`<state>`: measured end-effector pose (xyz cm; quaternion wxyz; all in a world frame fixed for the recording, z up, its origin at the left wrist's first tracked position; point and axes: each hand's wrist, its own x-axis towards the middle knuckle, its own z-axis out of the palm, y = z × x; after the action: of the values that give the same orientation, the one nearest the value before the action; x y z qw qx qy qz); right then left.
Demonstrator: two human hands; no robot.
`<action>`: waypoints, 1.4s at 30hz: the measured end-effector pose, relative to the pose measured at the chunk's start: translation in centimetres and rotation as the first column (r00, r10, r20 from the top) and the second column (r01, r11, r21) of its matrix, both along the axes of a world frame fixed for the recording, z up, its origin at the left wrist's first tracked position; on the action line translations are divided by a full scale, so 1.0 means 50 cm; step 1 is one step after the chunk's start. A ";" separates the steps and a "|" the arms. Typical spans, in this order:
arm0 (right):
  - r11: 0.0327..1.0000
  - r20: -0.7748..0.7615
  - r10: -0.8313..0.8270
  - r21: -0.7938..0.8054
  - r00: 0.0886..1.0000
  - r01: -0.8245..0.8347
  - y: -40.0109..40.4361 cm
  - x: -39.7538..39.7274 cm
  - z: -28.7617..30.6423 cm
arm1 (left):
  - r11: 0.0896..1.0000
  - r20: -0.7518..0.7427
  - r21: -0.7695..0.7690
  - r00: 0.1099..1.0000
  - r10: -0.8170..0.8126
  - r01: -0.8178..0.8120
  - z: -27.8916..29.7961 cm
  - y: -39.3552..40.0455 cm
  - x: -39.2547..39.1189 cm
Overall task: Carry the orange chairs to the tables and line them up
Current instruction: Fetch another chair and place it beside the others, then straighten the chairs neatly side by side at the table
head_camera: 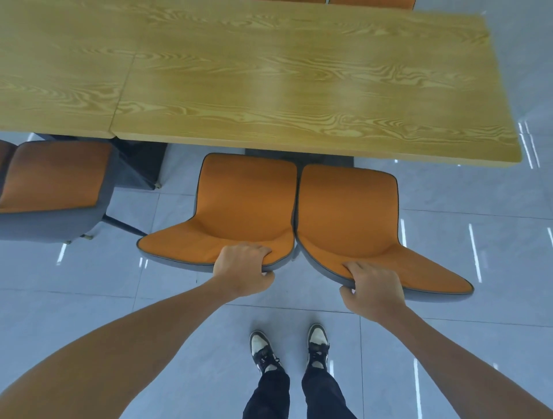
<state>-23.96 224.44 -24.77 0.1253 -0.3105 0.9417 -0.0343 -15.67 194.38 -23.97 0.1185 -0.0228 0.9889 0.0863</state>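
Note:
Two orange chairs with grey shells stand side by side, touching, at the near edge of a long wooden table (299, 89). My left hand (244, 269) grips the top of the backrest of the left orange chair (242, 203). My right hand (374, 288) grips the backrest top of the right orange chair (347, 209). Both seats point toward the table, their front edges at or just under its rim.
A third orange chair (51, 176) stands further left at a second table (59, 74) joined to the first. A black table base (140, 167) sits between them. My feet (287, 347) stand on grey tiled floor (463, 215) behind the chairs. More orange chairs (371, 3) show beyond the table.

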 end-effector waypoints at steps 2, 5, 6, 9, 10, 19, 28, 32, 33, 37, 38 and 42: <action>1.000 -0.002 0.013 -0.010 1.000 -0.013 -0.005 -0.003 0.013 | 0.999 -0.006 0.021 0.999 0.045 -0.045 0.004 0.002 -0.004; 0.997 -0.003 0.024 -0.068 1.000 -0.024 -0.009 -0.008 0.030 | 0.996 0.018 0.054 0.997 0.070 -0.071 0.012 0.005 -0.007; 0.997 0.003 0.022 -0.079 1.000 -0.021 -0.011 -0.008 0.038 | 0.995 0.038 0.068 0.996 0.075 -0.078 0.018 0.006 -0.006; 0.998 0.102 0.024 -0.058 0.994 -0.018 -0.023 -0.010 0.067 | 0.980 0.178 0.171 0.981 0.073 -0.104 0.047 -0.002 -0.011; 1.000 0.189 -0.010 -0.027 0.982 0.015 -0.032 -0.013 0.073 | 0.965 0.242 0.237 0.969 0.055 -0.114 0.059 -0.007 -0.013; 0.995 0.406 0.031 0.071 0.913 -0.065 -0.366 -0.003 0.144 | 0.927 0.356 0.241 0.915 0.190 -0.286 0.129 -0.257 0.098; 0.927 0.338 0.302 0.115 0.892 -0.357 -0.942 0.116 0.242 | 0.881 0.231 0.085 0.869 0.437 -0.466 0.242 -0.760 0.340; 0.933 0.350 0.323 0.036 0.879 -0.357 -1.213 0.229 0.261 | 0.860 0.108 0.064 0.860 0.498 -0.506 0.288 -0.993 0.457; 0.933 0.335 0.334 0.014 0.881 -0.360 -1.272 0.258 0.266 | 0.848 0.078 0.085 0.852 0.518 -0.523 0.302 -1.039 0.482; 0.939 0.300 0.343 -0.079 0.890 -0.335 -1.494 0.353 0.276 | 0.816 -0.052 0.103 0.816 0.575 -0.568 0.320 -1.221 0.563; 0.942 0.301 0.336 -0.090 0.893 -0.324 -1.546 0.369 0.278 | 0.805 -0.062 0.107 0.804 0.592 -0.584 0.321 -1.268 0.576; 0.922 0.279 0.380 -0.191 0.882 -0.337 -1.734 0.407 0.258 | 0.754 -0.062 0.128 0.754 0.654 -0.644 0.319 -1.442 0.614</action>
<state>-3.61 137.74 -11.86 0.2543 -0.4782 0.8316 -0.1231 15.03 122.30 -8.05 0.0311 -0.3541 0.9187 0.1718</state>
